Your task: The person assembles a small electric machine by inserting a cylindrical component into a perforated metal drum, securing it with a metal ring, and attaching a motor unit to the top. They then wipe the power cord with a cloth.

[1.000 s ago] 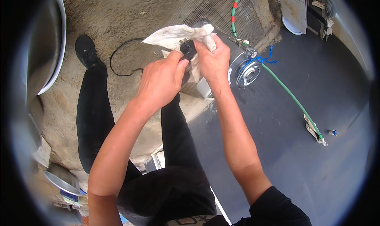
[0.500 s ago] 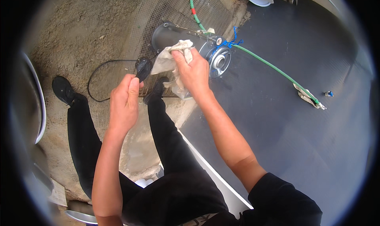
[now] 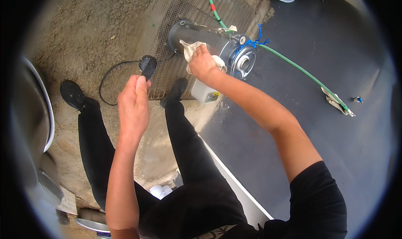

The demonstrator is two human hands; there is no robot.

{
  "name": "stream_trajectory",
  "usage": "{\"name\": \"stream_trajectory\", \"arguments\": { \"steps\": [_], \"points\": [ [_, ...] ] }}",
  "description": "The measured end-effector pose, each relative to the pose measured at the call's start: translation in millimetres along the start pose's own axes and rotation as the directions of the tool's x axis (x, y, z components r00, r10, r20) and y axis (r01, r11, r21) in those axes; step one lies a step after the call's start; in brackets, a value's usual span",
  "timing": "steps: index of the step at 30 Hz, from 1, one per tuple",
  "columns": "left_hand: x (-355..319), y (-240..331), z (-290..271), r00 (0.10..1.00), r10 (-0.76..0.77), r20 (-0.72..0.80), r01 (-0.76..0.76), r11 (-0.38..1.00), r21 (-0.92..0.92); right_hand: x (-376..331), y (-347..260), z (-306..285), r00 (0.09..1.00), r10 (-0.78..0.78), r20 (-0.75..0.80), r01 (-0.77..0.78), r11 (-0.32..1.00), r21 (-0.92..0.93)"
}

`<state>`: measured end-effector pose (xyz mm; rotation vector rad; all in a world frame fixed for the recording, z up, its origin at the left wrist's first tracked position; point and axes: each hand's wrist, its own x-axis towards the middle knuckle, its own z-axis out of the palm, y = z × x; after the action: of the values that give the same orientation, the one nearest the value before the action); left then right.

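Observation:
My left hand [image 3: 133,101] is closed round the grip of a black round-headed part [image 3: 147,64], whose exact kind I cannot make out. A thin black cable [image 3: 100,87] loops beside it toward the cylinder. My right hand [image 3: 202,64] grips a crumpled off-white cloth [image 3: 190,49] against the side of a dark grey metal cylinder [image 3: 179,34]. The cylinder lies on its side, with a round silver valve end [image 3: 243,63] at the right. Blue cord [image 3: 260,41] is tied near that end. The palm and part of the cloth are hidden.
Below the right hand stands a white plastic jug [image 3: 203,91]. Wire mesh [image 3: 161,13] lies under the cylinder. A green hose [image 3: 299,66] crosses the dark mat [image 3: 272,134] to a rag-wrapped metal end, beside a small blue-topped fitting [image 3: 358,99]. Large rimmed vessels [image 3: 49,113] line the left.
My right hand has carried the cloth away from the black part and onto the cylinder's side. The left hand still holds the black part. The white jug has come into fuller view.

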<state>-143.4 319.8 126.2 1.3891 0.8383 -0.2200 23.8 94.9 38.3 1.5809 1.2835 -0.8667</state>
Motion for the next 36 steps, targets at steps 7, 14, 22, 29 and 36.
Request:
{"name": "stream_trajectory", "arguments": {
  "steps": [7, 14, 22, 29, 36],
  "points": [
    [-7, -14, -32, 0.990, -0.135, -0.048, 0.137, 0.990, 0.041, 173, 41, 23, 0.902, 0.325, 0.286, -0.379, 0.911, 0.160],
    [-8, -3, -44, 0.978, -0.193, 0.075, 0.189, 0.980, 0.057, 213, -73, 76, 0.915, 0.172, 0.364, -0.224, 0.969, 0.106],
    [-2, -3, -62, 0.975, -0.220, 0.027, 0.216, 0.970, 0.108, 268, 44, 60, 0.841, 0.279, 0.463, -0.423, 0.873, 0.243],
    [-4, -4, -80, 0.972, -0.231, 0.047, 0.220, 0.961, 0.167, 304, 110, 94, 0.818, 0.255, 0.516, -0.565, 0.525, 0.636],
    [1, 9, -44, 0.975, -0.205, 0.080, 0.192, 0.971, 0.145, 240, 64, 47, 0.775, 0.166, 0.610, -0.392, 0.883, 0.257]
  ]
}}
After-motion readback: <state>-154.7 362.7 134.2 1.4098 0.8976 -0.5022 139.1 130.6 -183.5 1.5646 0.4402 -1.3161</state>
